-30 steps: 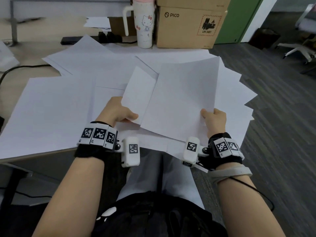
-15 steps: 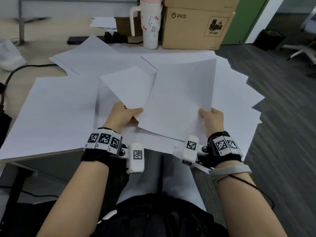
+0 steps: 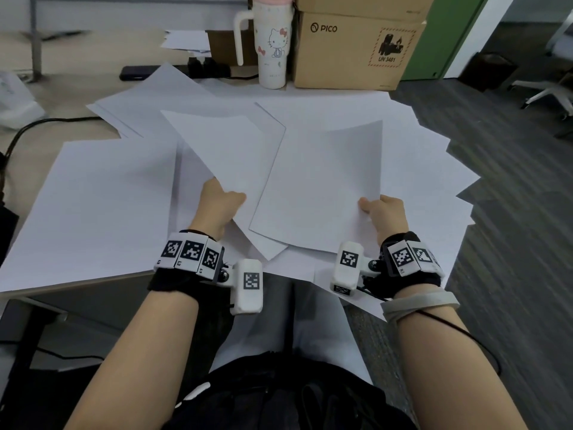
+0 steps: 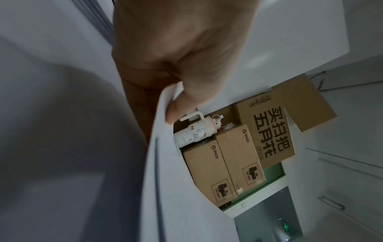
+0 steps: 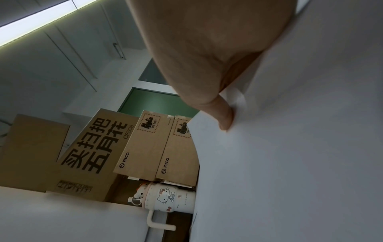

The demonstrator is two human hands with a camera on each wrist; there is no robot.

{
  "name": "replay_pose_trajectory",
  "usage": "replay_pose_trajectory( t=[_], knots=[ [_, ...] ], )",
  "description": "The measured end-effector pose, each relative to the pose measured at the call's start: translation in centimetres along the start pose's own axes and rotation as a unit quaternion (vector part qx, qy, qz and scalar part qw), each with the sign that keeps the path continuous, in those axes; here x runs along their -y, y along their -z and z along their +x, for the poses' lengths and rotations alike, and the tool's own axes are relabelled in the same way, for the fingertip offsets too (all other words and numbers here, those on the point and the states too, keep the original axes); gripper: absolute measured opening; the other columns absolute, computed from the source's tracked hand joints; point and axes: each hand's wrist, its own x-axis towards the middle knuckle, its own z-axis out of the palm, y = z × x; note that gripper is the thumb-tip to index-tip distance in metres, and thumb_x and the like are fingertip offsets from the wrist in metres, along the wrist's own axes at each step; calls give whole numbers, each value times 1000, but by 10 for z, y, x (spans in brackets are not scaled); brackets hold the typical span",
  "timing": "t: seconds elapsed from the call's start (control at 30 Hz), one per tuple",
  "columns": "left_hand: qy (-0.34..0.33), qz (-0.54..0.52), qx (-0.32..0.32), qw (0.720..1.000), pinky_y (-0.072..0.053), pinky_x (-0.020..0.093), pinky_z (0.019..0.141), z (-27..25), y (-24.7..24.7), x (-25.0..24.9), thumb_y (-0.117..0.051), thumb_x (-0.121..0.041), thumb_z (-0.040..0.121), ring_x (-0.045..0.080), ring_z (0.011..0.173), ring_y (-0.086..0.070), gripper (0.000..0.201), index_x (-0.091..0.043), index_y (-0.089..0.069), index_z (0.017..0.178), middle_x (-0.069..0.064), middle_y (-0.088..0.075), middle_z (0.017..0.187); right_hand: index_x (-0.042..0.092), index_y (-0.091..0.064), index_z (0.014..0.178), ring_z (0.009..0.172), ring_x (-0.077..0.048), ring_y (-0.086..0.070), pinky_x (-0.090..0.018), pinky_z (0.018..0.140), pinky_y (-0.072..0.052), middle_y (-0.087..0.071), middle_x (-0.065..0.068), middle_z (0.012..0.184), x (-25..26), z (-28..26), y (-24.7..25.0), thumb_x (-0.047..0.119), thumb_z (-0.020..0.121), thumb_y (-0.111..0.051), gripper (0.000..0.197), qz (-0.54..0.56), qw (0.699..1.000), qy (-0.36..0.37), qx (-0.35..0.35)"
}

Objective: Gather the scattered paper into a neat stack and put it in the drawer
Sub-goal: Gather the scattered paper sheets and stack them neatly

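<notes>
Left hand: my left hand [image 3: 218, 201] is pinching the near corner of a single sheet [image 3: 229, 150], thumb on top and fingers curled beneath it.
Right hand: my right hand [image 3: 386, 214] is gripping the near right corner of the top sheet [image 3: 322, 187], thumb pressing down on it; whether more sheets are caught underneath I cannot tell.
Paper: the scattered paper [image 3: 93, 206] is lying fanned across the worktop [image 3: 62, 88], overlapping at many angles, some sheets jutting past the right edge.
Drawer: I am not seeing it in any view.
Step in hand: I am judging this as early gathering, bringing the left sheet onto the right one.
Doing it well: I am aiming to slide corner to corner and keep each pinch light, since tight grips would crease, then square the edges by tapping them on the worktop.
Materials: thin, plain white, matte rectangles; the top sheet is bowing slightly, its far corner lifting.
Nearby: a cartoon-printed tumbler [image 3: 273, 48] and a cardboard box [image 3: 356, 51] are standing at the far edge.
</notes>
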Motion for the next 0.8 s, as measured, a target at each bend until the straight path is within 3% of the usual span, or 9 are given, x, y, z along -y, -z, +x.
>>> replay_pose_trajectory(
  t=[0.07, 0.13, 0.2, 0.3, 0.37, 0.47, 0.53, 0.7, 0.8],
  knots=[
    [-33, 7, -64, 997, -45, 24, 70, 1, 3, -3, -44, 9, 85, 18, 88, -55, 30, -17, -57, 92, 1, -60, 92, -17, -57, 109, 78, -21, -49, -29, 71, -38, -65, -29, 100, 1, -2, 1, 3, 86, -57, 30, -6, 1000, 1, -3],
    [-77, 3, -148, 986, -50, 28, 78, 4, 9, -11, -44, 6, 84, 21, 89, -60, 33, -17, -61, 100, -2, -63, 94, -18, -56, 108, 78, -21, -48, -29, 69, -38, -63, -32, 106, 2, -3, 2, 3, 86, -57, 31, -10, 1000, -1, -2],
    [-133, -14, -214, 968, -52, 28, 85, 8, 17, -22, -49, 0, 84, 18, 91, -63, 32, -12, -64, 110, -3, -64, 98, -19, -56, 107, 77, -21, -47, -27, 61, -37, -61, -24, 90, 3, -4, 3, 2, 87, -56, 30, -11, 1000, -5, 8],
    [-212, -85, -259, 938, -51, 23, 85, 5, 24, -42, -52, -3, 84, 7, 89, -64, 26, -15, -64, 104, -8, -66, 96, -18, -58, 101, 78, -21, -46, -25, 54, -34, -53, -13, 87, 6, -6, 5, 2, 89, -55, 23, -13, 1000, -9, 22],
    [-243, -138, -247, 928, -51, 21, 84, 1, 26, -56, -53, -3, 85, 4, 90, -65, 24, -21, -61, 98, -9, -67, 97, -14, -60, 103, 80, -20, -48, -24, 54, -35, -58, -15, 91, 8, -7, 6, 3, 90, -56, 22, -19, 999, -12, 28],
    [-260, -179, -213, 925, -53, 29, 89, -1, 25, -71, -55, -3, 88, 12, 96, -66, 20, -19, -59, 100, -2, -68, 101, -13, -59, 114, 79, -20, -50, -21, 55, -36, -65, -25, 109, 10, -10, 9, 5, 91, -57, 29, -30, 999, -11, 38],
    [-246, -182, -178, 935, -54, 30, 90, 0, 23, -75, -57, -3, 89, 15, 99, -66, 19, -16, -59, 102, 0, -68, 103, -10, -60, 115, 74, -21, -52, -21, 55, -38, -64, -20, 101, 12, -12, 10, 5, 92, -56, 28, -29, 998, -16, 47],
    [-137, -109, -88, 981, -53, 19, 75, 5, 11, -57, -61, -1, 88, 5, 85, -65, 28, -15, -57, 111, -5, -66, 99, -1, -63, 112, 68, -22, -54, -23, 55, -40, -61, -11, 94, 16, -15, 13, 8, 92, -57, 23, -40, 997, -23, 60],
    [-81, -47, -63, 994, -51, 27, 82, 8, 3, -37, -63, 2, 85, 14, 95, -61, 44, -10, -51, 126, 0, -61, 109, 1, -61, 114, 71, -23, -56, -24, 55, -40, -62, -12, 97, 17, -16, 14, 11, 93, -56, 24, -52, 996, -24, 70]
  ],
)
